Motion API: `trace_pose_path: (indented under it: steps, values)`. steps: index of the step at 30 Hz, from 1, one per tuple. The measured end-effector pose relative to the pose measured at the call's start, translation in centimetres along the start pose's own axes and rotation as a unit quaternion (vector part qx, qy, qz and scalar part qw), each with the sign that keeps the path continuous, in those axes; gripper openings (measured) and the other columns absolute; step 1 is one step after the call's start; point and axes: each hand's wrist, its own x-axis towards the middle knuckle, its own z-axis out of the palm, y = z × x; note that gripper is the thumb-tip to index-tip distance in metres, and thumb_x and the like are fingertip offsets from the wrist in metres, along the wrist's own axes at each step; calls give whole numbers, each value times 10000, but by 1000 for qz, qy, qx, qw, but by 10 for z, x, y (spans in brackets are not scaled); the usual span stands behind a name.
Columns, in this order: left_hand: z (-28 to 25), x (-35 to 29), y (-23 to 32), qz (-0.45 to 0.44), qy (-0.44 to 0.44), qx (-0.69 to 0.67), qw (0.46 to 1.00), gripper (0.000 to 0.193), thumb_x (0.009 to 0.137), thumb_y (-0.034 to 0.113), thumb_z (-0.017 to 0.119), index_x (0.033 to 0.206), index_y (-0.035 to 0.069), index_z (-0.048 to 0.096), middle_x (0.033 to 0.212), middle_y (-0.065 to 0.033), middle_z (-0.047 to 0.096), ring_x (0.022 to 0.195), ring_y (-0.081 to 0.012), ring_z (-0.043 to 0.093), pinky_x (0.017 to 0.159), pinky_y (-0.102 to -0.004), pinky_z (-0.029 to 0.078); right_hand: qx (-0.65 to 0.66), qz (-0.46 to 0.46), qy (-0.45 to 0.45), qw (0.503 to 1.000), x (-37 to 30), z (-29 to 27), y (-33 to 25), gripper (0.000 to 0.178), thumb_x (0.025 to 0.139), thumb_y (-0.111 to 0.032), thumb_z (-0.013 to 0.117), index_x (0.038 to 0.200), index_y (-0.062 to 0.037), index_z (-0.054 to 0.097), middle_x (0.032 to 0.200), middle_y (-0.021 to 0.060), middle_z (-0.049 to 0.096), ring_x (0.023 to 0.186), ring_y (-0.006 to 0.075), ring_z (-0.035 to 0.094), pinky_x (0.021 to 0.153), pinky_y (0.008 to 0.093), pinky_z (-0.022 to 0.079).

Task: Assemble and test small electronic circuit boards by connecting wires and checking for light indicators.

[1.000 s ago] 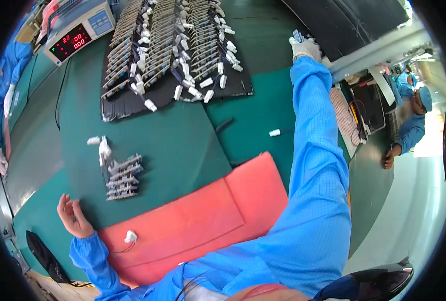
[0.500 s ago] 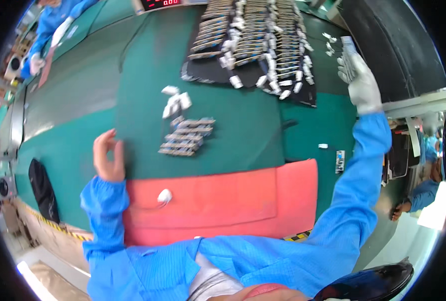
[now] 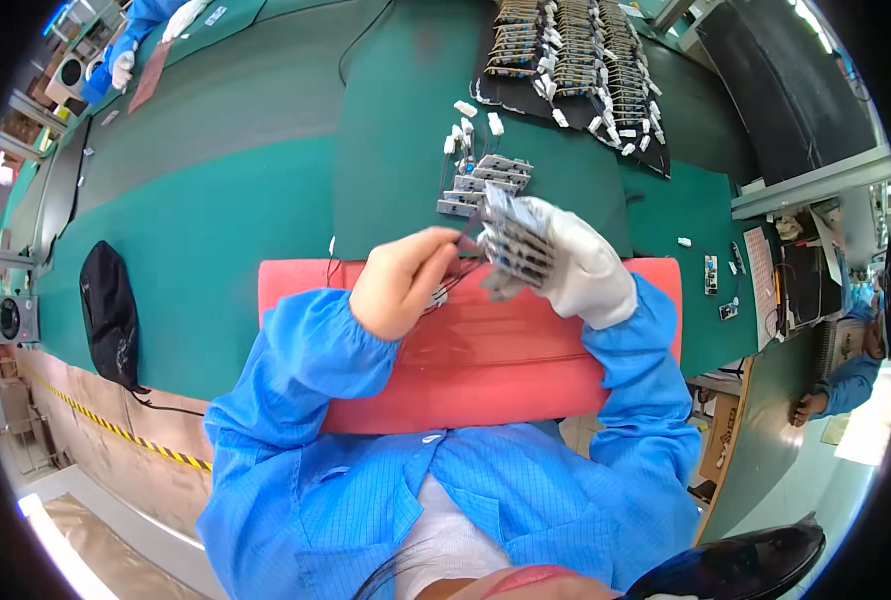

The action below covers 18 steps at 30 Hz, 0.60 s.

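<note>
Over the pink mat (image 3: 465, 385) both hands meet. My right hand (image 3: 587, 265), in a white glove, is closed around a stack of small circuit boards (image 3: 515, 243). Thin dark wires (image 3: 471, 250) run from the boards toward my left hand (image 3: 397, 283). That hand is bare, its thumb and fingers pinched on the wires, though the fingertips are partly hidden. A white connector (image 3: 438, 297) hangs just below its fingers. Just beyond the hands, a small group of circuit boards (image 3: 495, 172) lies on the green mat, with white plugs (image 3: 465, 130) on their wires.
Dense rows of boards with white plugs (image 3: 575, 70) lie on a dark sheet at the back. A few loose boards (image 3: 710, 275) rest at the right. A black pouch (image 3: 110, 315) lies at the left. Other people's hands (image 3: 122, 68) show at the far left and right edge.
My right hand has come from the far right to the middle, carrying the boards. My left hand has moved right to meet it and now pinches the wires. The view has shifted.
</note>
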Motion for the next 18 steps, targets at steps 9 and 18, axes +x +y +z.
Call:
trace_pose_path:
  steps: [9,18]
  values:
    - [11,4,-13,-220,1,-262,940,176,909,49,478,1015,-30,594,804,-1,546,723,-82,509,669,-227,430,-63,-75,154,983,5,6,33,464,954,-422,374,1087,-10,540,873,71,616,749,131,615,601,256,515]
    - [1,1,-24,-57,-26,55,996,92,805,49,645,882,-2,645,802,-75,574,735,-159,575,642,-274,458,34,11,122,992,-3,-14,42,565,878,-512,509,1095,10,518,768,108,608,531,122,579,431,221,470]
